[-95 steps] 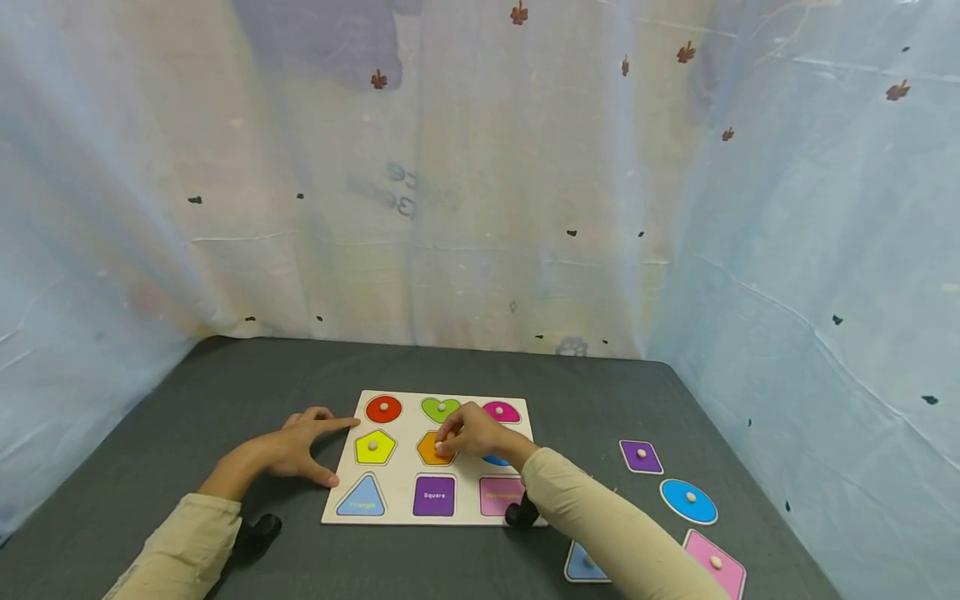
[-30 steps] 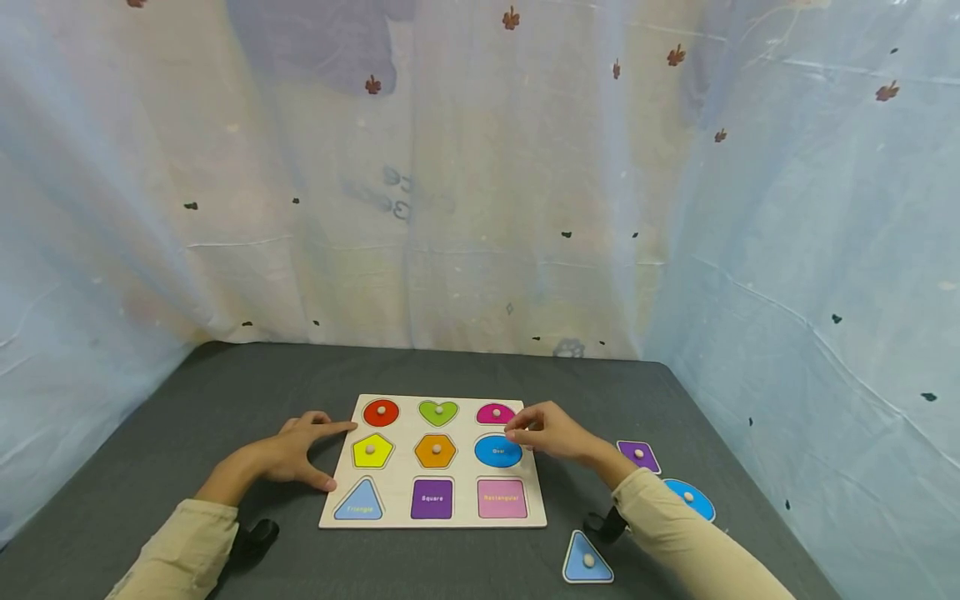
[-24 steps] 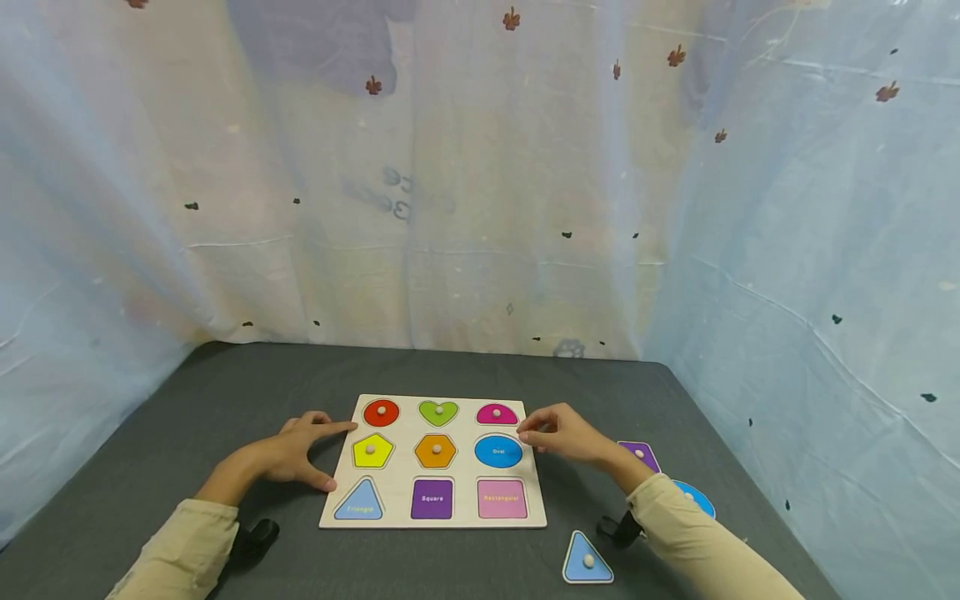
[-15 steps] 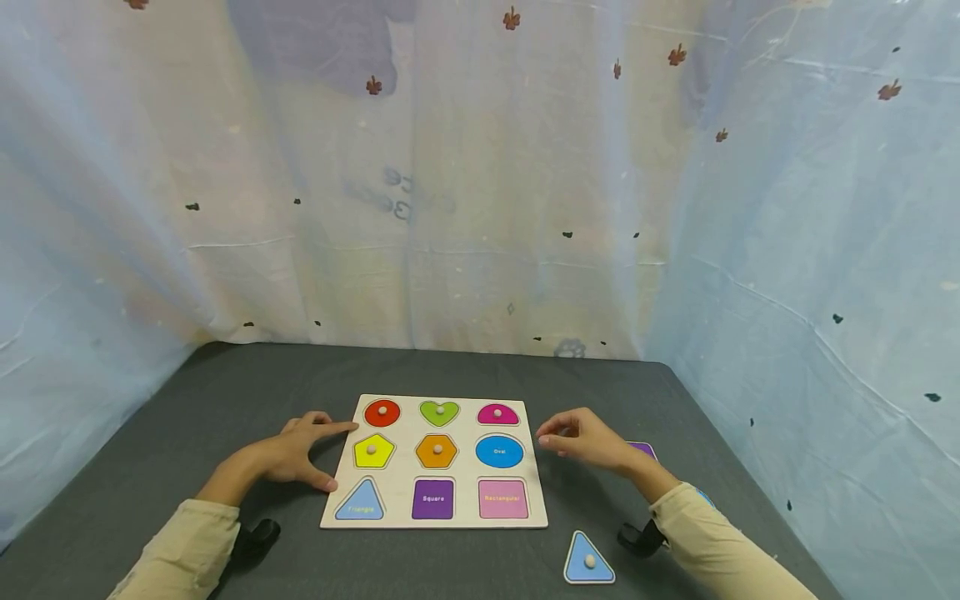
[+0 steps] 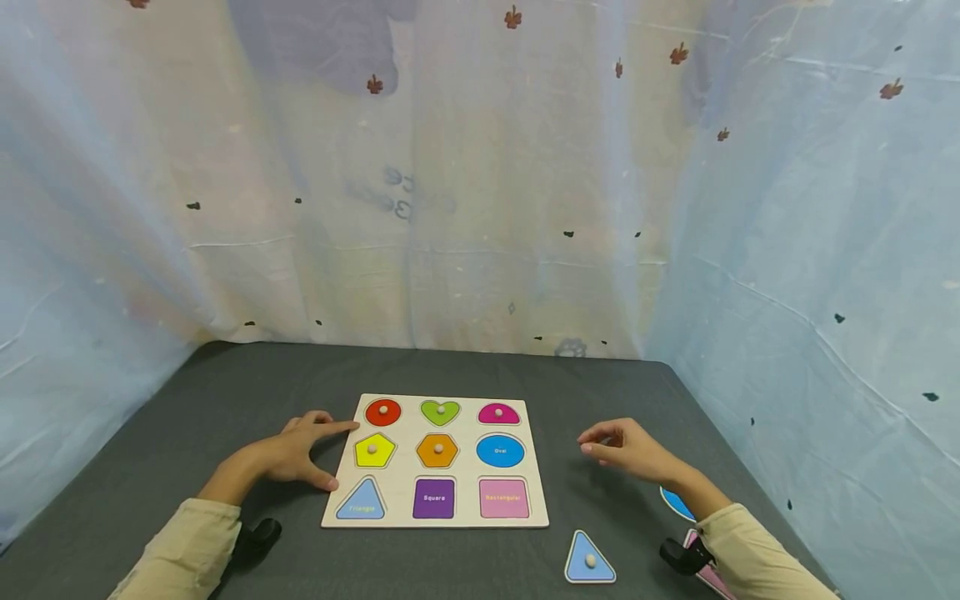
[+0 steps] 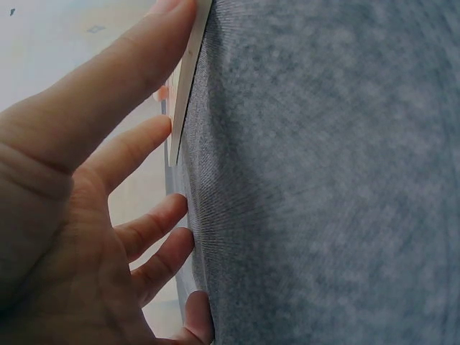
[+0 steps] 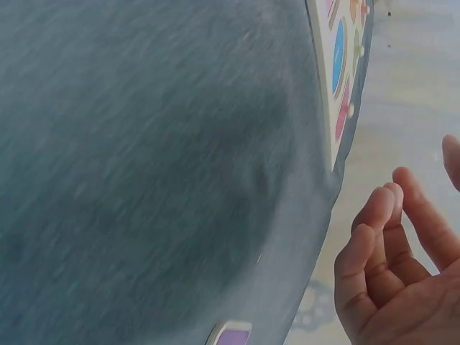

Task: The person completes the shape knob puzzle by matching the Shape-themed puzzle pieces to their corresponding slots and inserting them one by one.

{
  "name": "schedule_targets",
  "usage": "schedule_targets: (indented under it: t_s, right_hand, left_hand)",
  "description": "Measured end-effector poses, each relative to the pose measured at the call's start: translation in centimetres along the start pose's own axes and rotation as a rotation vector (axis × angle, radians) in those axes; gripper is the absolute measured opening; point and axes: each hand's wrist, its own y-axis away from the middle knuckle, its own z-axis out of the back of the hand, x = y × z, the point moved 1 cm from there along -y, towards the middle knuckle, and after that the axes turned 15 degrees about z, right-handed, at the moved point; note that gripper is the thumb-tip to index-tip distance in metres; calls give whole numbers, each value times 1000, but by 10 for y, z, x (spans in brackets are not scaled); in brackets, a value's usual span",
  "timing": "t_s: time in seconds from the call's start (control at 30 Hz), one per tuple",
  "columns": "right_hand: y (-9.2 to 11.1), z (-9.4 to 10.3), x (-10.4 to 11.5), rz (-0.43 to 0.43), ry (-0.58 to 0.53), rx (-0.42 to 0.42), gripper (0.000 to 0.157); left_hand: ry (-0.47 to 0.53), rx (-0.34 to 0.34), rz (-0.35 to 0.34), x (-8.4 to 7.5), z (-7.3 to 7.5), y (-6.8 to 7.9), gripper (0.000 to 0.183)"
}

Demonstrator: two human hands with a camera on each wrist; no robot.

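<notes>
A wooden shape-puzzle board [image 5: 467, 468] lies on the dark cloth. Knobbed pieces fill its top row, plus the yellow pentagon [image 5: 384, 454] and orange hexagon [image 5: 427, 450]; the oval, triangle, square and rectangle spots show printed colour without knobs. My left hand [image 5: 288, 450] touches the board's left edge with thumb and index finger spread. Right of the board, my right hand [image 5: 626, 448] hovers over the cloth, fingers loosely bent, holding nothing. Near it lie a blue oval piece [image 5: 675, 502] and a pink piece [image 5: 711, 577], both partly covered by the arm. A purple piece [image 7: 234, 336] shows in the right wrist view.
A blue triangle piece [image 5: 579, 568] with a knob lies by the board's front right corner. Pale plastic sheeting [image 5: 480, 208] hangs behind and beside the table [image 5: 420, 371]. Black straps are on both wrists.
My right hand has left the orange hexagon's knob, moved off the board and gone right over the cloth, toward the loose pieces. My left hand stays at the board's left edge.
</notes>
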Motion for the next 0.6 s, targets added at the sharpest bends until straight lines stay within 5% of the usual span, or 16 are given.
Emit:
schedule_targets:
  t_s: [0.3, 0.6]
  right_hand:
    - [32, 21, -12, -50, -34, 1, 38]
    - [71, 41, -29, -11, -73, -22, 33]
  left_hand:
    - [-10, 0, 11, 1, 0, -1, 97]
    - [-12, 4, -5, 0, 0, -1, 96]
